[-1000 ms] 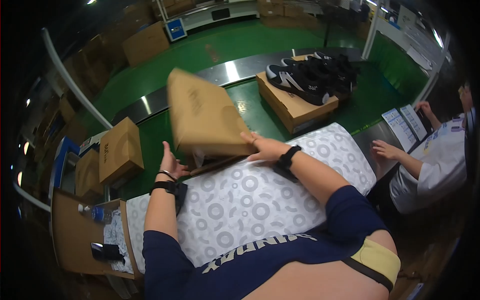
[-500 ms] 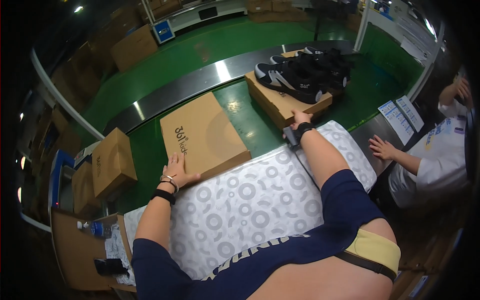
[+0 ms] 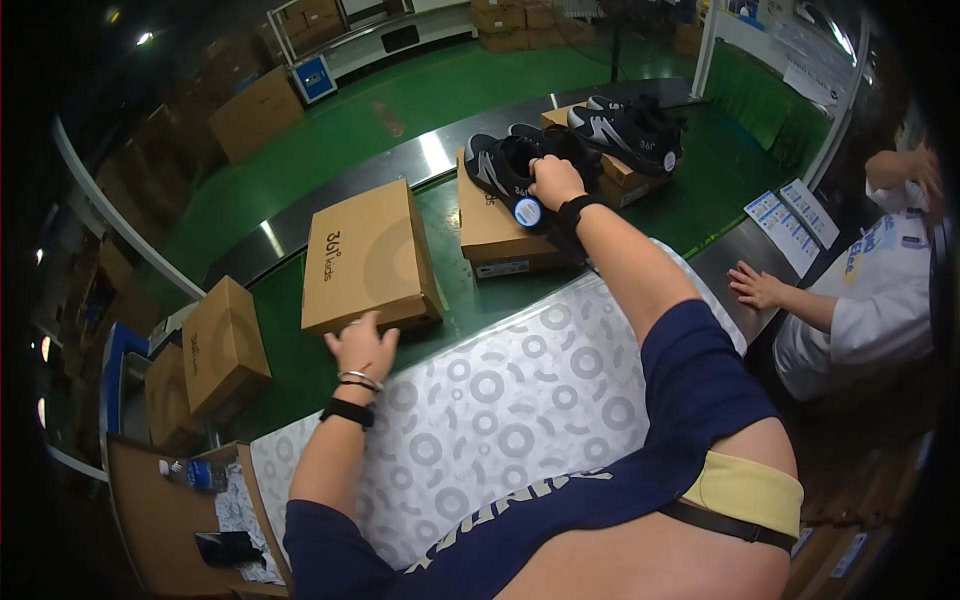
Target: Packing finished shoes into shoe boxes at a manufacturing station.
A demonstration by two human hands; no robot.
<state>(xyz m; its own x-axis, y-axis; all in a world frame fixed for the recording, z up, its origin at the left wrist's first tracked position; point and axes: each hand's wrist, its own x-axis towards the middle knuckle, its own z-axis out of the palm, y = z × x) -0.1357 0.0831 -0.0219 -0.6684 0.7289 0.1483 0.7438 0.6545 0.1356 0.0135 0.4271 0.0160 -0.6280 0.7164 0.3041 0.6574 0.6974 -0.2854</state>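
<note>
My right hand (image 3: 558,182) is closed on the heel collar of a black sneaker (image 3: 487,170) with grey trim and a round sticker on its heel. It rests with another black shoe on a brown shoebox (image 3: 500,238). My left hand (image 3: 362,345) is open, fingers apart, at the near edge of a closed brown shoebox (image 3: 365,260) to the left. Whether its fingertips touch the cardboard, I cannot tell. More black sneakers (image 3: 625,135) stand on another box (image 3: 625,183) farther right.
White patterned paper (image 3: 490,420) covers the near surface beside a green conveyor belt (image 3: 285,345). Two more boxes stand left, one a shoebox (image 3: 225,345). An open carton (image 3: 150,520) holds a bottle (image 3: 200,474). At right, a co-worker's hand (image 3: 757,285) rests near label sheets (image 3: 783,235).
My right hand has moved from the shoebox edge up to the sneaker. That shoebox and its shoes now sit farther left, apart from the box behind. The closed left box has shifted slightly left.
</note>
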